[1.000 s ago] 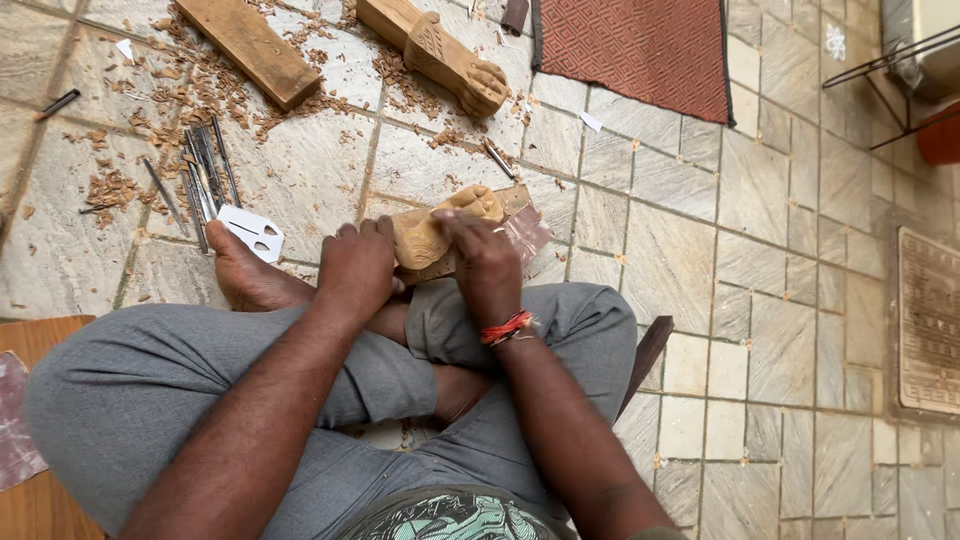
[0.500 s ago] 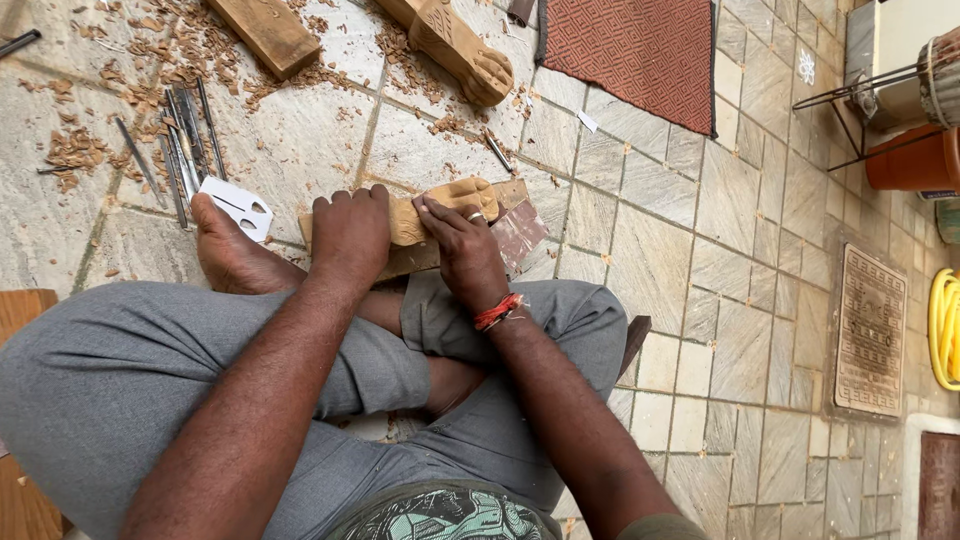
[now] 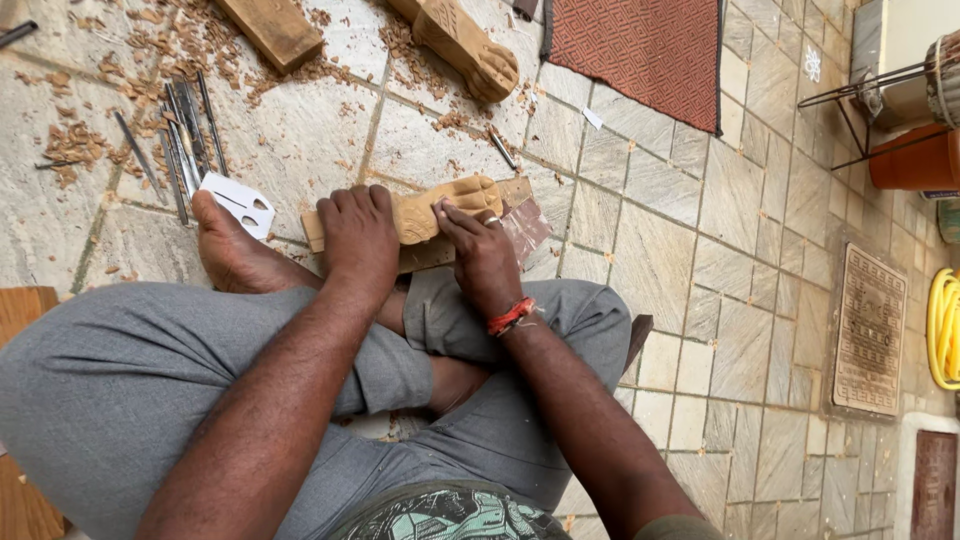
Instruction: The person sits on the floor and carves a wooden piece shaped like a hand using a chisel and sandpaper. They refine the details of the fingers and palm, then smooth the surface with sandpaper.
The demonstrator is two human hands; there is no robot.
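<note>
A pale, partly carved block of wood [image 3: 440, 215] is being held on the stone-tiled floor [image 3: 650, 270], just in front of the crossed legs in grey trousers [image 3: 120, 380]. It is being gripped from above by the left hand [image 3: 358, 235], whose fingers are wrapped over its plain end. The right hand [image 3: 482, 255] (a red thread band [image 3: 511, 316] is being worn at its wrist) is being pressed with closed fingertips against the carved part; whether a tool is pinched there cannot be told. A brownish sheet [image 3: 522, 220] is lying under the block's far end.

Two other carved wooden pieces are lying farther off: a flat plank [image 3: 270, 30] and a rounded one [image 3: 465, 45], with wood shavings [image 3: 150, 40] scattered around them. A bundle of thin metal chisels [image 3: 185, 130] is lying beside a white cut-out template [image 3: 238, 202], which is touching the bare foot [image 3: 235, 260]. One dark red woven mat [image 3: 640, 50] is lying beyond. An orange pot [image 3: 915, 160] is standing at the right edge, its contents hidden.
</note>
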